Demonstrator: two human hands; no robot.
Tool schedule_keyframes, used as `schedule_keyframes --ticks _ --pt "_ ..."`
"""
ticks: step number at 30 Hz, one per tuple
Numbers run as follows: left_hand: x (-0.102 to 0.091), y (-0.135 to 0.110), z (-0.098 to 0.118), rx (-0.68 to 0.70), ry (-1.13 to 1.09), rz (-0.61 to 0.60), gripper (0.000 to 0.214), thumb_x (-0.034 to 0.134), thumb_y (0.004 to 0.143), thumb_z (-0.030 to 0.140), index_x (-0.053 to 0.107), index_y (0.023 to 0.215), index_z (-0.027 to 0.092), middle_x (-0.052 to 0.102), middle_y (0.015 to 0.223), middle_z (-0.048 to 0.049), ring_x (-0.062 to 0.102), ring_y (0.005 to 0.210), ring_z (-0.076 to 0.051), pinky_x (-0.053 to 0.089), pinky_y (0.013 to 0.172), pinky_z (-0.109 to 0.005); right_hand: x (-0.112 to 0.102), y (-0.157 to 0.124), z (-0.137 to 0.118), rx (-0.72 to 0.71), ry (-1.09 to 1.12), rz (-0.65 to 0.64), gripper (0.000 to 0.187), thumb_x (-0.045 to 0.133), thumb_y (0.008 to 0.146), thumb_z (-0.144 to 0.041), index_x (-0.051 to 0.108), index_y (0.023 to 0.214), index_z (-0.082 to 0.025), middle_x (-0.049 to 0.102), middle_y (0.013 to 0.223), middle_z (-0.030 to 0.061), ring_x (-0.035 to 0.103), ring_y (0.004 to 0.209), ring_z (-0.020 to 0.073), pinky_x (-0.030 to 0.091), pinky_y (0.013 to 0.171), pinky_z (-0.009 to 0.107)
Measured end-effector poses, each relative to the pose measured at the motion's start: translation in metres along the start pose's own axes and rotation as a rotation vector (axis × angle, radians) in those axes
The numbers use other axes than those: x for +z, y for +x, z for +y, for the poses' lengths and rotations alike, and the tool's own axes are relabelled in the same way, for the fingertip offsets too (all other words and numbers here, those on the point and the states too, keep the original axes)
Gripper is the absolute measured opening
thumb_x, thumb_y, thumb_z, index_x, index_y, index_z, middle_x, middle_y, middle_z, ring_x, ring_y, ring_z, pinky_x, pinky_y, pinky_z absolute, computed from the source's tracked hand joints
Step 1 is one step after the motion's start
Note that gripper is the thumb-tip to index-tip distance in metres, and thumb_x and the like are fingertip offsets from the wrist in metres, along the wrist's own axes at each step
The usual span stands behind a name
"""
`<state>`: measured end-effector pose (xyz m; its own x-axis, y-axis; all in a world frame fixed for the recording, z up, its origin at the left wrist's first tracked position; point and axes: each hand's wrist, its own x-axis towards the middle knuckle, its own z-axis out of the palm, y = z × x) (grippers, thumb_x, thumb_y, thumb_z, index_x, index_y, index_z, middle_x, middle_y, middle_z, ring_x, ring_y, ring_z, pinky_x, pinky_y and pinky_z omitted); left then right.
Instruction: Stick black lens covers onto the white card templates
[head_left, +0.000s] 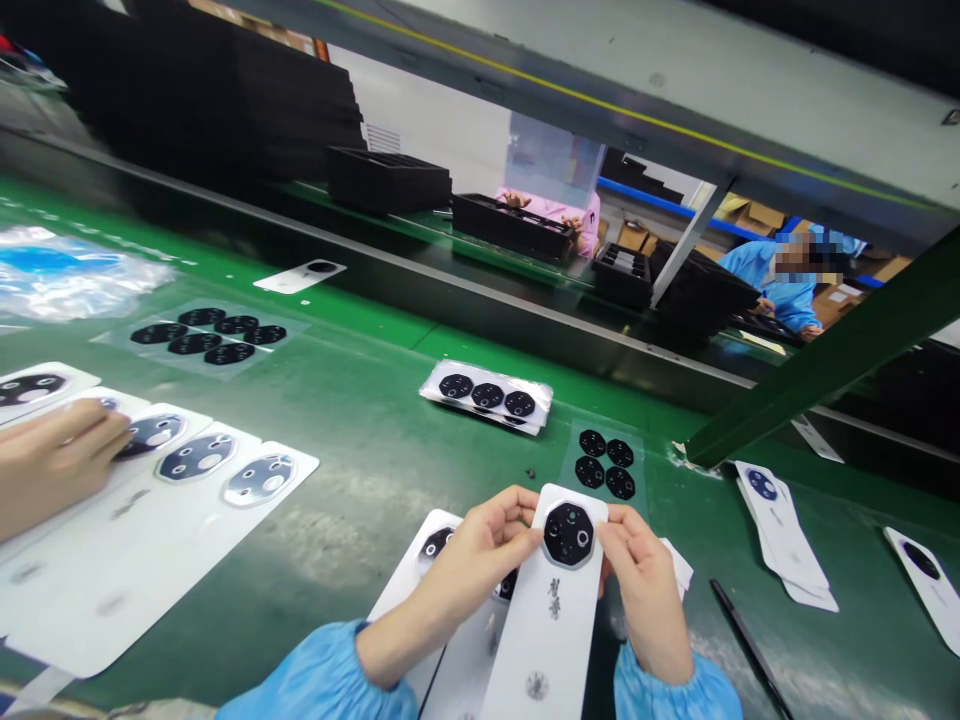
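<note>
Between my hands is a white phone back cover [546, 640], tilted up, with a black octagonal camera plate near its top and dark printed characters below. My left hand [472, 560] pinches its upper left edge, and my right hand [646, 575] grips the upper right edge. Beneath my left forearm lie more white covers [424, 555], partly hidden. Just beyond the held cover is a clear sheet [609, 440] bearing several black octagonal stickers. A stack of white strips [491, 395] with black octagons sits farther back.
At left, another person's hand [64, 460] rests over a row of white covers [180, 530]. A second sticker sheet [217, 335] lies behind. A black pen [750, 645] and stacked covers [787, 540] are at right. A green post [810, 350] slants up; co-workers sit across the line.
</note>
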<state>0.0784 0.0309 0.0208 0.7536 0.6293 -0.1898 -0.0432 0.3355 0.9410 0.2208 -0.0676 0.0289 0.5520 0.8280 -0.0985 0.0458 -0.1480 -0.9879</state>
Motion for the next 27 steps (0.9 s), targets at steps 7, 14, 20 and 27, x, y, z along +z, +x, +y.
schedule_keyframes --ticks 7,14,20,27 --pt "0.0001 0.0009 -0.0013 0.008 0.003 0.007 0.026 0.064 0.075 0.037 0.06 0.091 0.017 0.062 0.076 -0.0017 0.058 0.07 -0.015 0.041 0.062 -0.025 -0.0008 0.0002 0.0023 0.001 -0.011 -0.006 0.03 0.058 0.081 -0.048 0.057 0.086 -0.018 0.054 0.051 -0.0061 0.047 0.043 0.0104 0.038 0.043 0.021" --pt "-0.0011 0.0005 -0.0015 0.009 0.034 0.002 0.023 0.062 0.075 0.032 0.058 0.092 0.017 0.061 0.076 -0.0013 0.056 0.069 -0.015 0.041 0.061 -0.024 -0.0012 0.0005 0.0011 0.021 -0.014 -0.016 0.03 0.057 0.082 -0.047 0.057 0.086 -0.017 0.053 0.051 -0.0063 0.047 0.043 0.0102 0.038 0.043 0.021" --pt "-0.001 0.0004 -0.0016 0.014 0.048 0.001 0.02 0.06 0.075 0.029 0.057 0.092 0.017 0.06 0.078 -0.0011 0.055 0.066 -0.013 0.04 0.06 -0.024 -0.0008 0.0008 0.0017 0.026 -0.001 -0.009 0.031 0.059 0.08 -0.048 0.058 0.086 -0.017 0.055 0.052 -0.0051 0.048 0.044 0.0108 0.038 0.042 0.021" --pt "-0.0011 0.0013 -0.0026 0.022 0.048 0.01 0.019 0.061 0.075 0.028 0.057 0.09 0.018 0.061 0.08 -0.0016 0.056 0.068 -0.013 0.04 0.059 -0.023 -0.0009 0.0017 0.003 0.007 -0.028 0.005 0.031 0.059 0.08 -0.047 0.06 0.088 -0.017 0.053 0.051 -0.0049 0.047 0.043 0.011 0.039 0.042 0.021"
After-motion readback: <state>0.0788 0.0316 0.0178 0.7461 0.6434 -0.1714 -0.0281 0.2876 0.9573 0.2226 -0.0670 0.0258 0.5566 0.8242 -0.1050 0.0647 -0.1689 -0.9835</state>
